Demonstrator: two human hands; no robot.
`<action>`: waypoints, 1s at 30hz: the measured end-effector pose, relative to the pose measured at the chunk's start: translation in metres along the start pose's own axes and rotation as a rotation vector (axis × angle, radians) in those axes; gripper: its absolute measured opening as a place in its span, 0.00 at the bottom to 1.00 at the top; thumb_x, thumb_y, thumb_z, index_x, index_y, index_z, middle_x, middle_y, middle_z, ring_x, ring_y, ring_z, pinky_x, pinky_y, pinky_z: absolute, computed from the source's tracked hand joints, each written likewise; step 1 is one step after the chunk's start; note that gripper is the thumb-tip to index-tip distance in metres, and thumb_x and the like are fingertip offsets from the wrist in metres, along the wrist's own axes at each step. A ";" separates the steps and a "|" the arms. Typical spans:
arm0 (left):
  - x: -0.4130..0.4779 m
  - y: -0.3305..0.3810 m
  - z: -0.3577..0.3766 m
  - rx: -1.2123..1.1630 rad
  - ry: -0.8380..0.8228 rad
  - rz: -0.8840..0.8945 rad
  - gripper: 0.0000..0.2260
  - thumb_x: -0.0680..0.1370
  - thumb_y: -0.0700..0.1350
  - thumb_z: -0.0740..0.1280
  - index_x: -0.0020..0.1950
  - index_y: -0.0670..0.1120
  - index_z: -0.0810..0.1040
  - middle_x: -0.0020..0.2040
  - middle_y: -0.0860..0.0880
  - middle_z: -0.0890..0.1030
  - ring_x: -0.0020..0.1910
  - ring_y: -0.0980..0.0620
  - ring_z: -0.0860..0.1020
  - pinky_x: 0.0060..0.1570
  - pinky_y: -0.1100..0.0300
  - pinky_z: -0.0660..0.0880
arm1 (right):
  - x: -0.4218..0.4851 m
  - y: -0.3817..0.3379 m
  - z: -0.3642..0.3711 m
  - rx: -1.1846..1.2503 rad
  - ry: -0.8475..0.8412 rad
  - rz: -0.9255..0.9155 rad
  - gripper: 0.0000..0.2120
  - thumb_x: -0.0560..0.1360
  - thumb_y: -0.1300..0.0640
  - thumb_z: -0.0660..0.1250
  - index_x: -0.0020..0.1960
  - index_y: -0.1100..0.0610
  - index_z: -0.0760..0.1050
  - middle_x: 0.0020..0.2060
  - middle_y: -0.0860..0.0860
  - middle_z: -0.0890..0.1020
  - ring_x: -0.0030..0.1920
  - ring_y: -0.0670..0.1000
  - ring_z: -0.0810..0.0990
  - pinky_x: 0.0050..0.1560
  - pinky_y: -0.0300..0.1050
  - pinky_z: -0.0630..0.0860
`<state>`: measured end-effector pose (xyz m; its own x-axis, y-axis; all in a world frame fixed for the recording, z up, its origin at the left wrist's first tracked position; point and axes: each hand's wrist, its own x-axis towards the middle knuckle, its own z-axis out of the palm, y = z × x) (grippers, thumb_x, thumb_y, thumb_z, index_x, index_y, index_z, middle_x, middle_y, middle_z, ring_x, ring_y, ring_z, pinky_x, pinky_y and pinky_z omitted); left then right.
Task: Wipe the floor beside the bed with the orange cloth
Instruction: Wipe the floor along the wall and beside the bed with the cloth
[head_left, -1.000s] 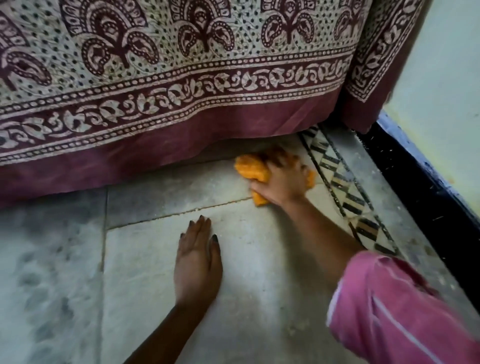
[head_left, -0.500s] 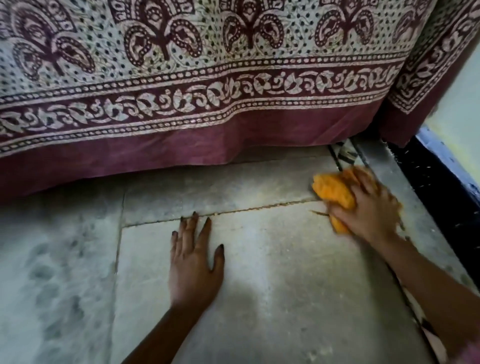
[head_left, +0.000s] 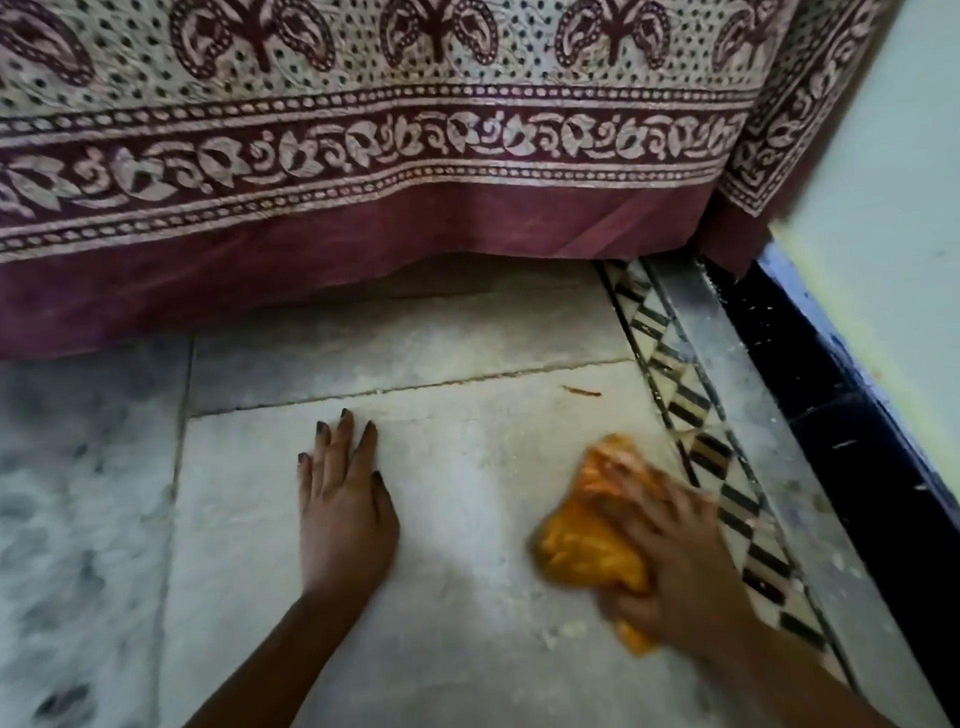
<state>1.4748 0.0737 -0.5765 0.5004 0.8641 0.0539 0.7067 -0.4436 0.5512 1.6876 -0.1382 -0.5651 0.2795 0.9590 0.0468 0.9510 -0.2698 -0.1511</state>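
The bunched orange cloth (head_left: 587, 551) lies on the pale stone floor (head_left: 467, 467) at the lower right, close to the patterned tile strip. My right hand (head_left: 680, 566) lies on top of it and grips it, fingers curled over the fabric; the hand is blurred. My left hand (head_left: 343, 504) rests flat on the floor to the left of the cloth, fingers straight and pointing toward the bed. The bed's maroon and cream printed sheet (head_left: 363, 156) hangs across the top of the view.
A black-and-white patterned tile strip (head_left: 727, 467) runs diagonally along the right. Beyond it stand a dark skirting (head_left: 857, 441) and a pale wall (head_left: 893, 234). A small orange scrap (head_left: 582, 391) lies on the floor near the strip. Mottled grey floor (head_left: 78, 519) lies to the left.
My right hand has dragged the orange cloth from near the bed's edge back toward me, along the patterned strip. The left hand has stayed flat on the floor.
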 end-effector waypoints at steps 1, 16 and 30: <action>-0.006 0.003 0.002 0.003 -0.011 -0.001 0.24 0.75 0.43 0.51 0.71 0.40 0.65 0.74 0.41 0.59 0.74 0.43 0.52 0.71 0.49 0.46 | -0.004 0.018 -0.005 -0.010 -0.004 0.087 0.39 0.63 0.29 0.58 0.71 0.43 0.62 0.73 0.47 0.61 0.67 0.64 0.65 0.61 0.70 0.64; -0.051 0.026 0.003 0.005 -0.130 0.033 0.23 0.74 0.34 0.54 0.70 0.38 0.66 0.73 0.40 0.62 0.73 0.41 0.57 0.71 0.47 0.52 | -0.020 -0.048 0.007 0.036 -0.013 0.010 0.39 0.64 0.29 0.60 0.72 0.42 0.62 0.75 0.47 0.58 0.70 0.59 0.61 0.66 0.61 0.59; -0.070 0.039 0.000 0.031 -0.210 0.109 0.21 0.77 0.37 0.57 0.71 0.37 0.64 0.74 0.38 0.58 0.74 0.40 0.54 0.71 0.46 0.50 | 0.047 -0.041 0.001 0.014 -0.099 0.399 0.44 0.65 0.26 0.54 0.75 0.45 0.52 0.77 0.49 0.51 0.74 0.63 0.49 0.70 0.65 0.45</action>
<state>1.4672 -0.0040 -0.5594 0.6657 0.7435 -0.0644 0.6558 -0.5416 0.5258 1.6612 -0.0818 -0.5572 0.6114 0.7831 -0.1136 0.7684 -0.6218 -0.1511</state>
